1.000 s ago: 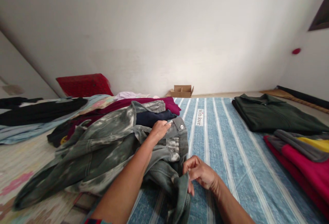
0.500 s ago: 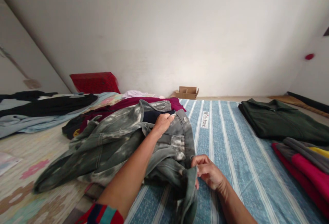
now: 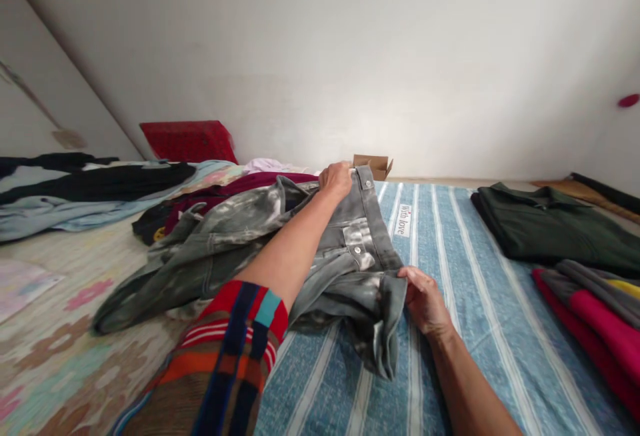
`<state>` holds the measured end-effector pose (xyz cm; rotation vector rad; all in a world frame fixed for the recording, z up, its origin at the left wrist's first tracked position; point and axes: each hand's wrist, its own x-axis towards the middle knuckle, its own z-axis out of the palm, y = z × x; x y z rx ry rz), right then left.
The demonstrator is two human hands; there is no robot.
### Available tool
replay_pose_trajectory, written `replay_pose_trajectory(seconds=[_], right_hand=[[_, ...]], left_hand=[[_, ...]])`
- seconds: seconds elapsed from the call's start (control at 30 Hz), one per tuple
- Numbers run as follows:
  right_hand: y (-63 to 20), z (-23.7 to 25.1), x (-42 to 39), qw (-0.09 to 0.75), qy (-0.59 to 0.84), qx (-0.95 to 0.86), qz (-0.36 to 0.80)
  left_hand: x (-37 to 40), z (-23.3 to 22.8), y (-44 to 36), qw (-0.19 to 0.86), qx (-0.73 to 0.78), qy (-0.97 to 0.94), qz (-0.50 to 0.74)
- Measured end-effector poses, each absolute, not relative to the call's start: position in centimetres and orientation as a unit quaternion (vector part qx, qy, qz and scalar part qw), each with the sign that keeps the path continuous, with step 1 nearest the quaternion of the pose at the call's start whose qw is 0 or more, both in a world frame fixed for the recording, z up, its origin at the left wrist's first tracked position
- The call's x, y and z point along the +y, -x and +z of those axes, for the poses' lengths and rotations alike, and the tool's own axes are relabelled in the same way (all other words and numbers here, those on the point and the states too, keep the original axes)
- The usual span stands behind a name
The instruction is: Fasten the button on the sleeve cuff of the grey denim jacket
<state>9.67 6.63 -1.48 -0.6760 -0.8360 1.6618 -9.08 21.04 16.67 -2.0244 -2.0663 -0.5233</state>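
Note:
A grey-green denim jacket (image 3: 345, 249) with pale blotches lies bunched across the bed, its buttoned band running along the right side. My left hand (image 3: 336, 179) is closed on the far end of that band, near a metal button. At the nearer end of the band, my right hand (image 3: 425, 299) pinches the edge between thumb and fingers. Between the two hands the band is stretched fairly straight, and a pocket flap with a button shows beside it. The nearest part of the cloth hangs in loose folds on the striped blue bedsheet (image 3: 450, 369). My left forearm hides part of the jacket.
Maroon clothing (image 3: 240, 188) lies behind the jacket. Black and light blue garments (image 3: 100, 203) are at far left. On the right are a folded dark green garment (image 3: 555, 223) and a pink and grey pile (image 3: 595, 316). A cardboard box (image 3: 373, 165) and red case (image 3: 187, 141) stand by the wall.
Both hands have moved away from me and slightly right, drawing the jacket's band with them. The band is straighter, and the near folds have lifted and shifted forward.

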Motion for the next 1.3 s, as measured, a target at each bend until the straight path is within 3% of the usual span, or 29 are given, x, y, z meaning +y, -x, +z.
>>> replay_pose_trajectory(seconds=[0.27, 0.47, 0.7, 1.3], right_hand=[[-8.8, -1.2, 6.5, 0.575, 0.287, -0.272, 0.716], [-9.0, -1.6, 6.7, 0.577, 0.274, -0.261, 0.724], [-9.2, -1.8, 6.5, 0.565, 0.257, -0.273, 0.735], [-9.4, -2.2, 5.5, 0.527, 0.237, -0.32, 0.751]], left_hand=[[16.4, 13.4, 10.0, 0.059, -0.648, 0.745, -0.143], [7.2, 9.9, 10.2, -0.057, -0.526, 0.835, -0.148], [0.7, 6.1, 12.2, -0.045, -0.574, 0.783, -0.236], [-1.6, 2.6, 13.5, 0.025, -0.554, 0.776, -0.301]])
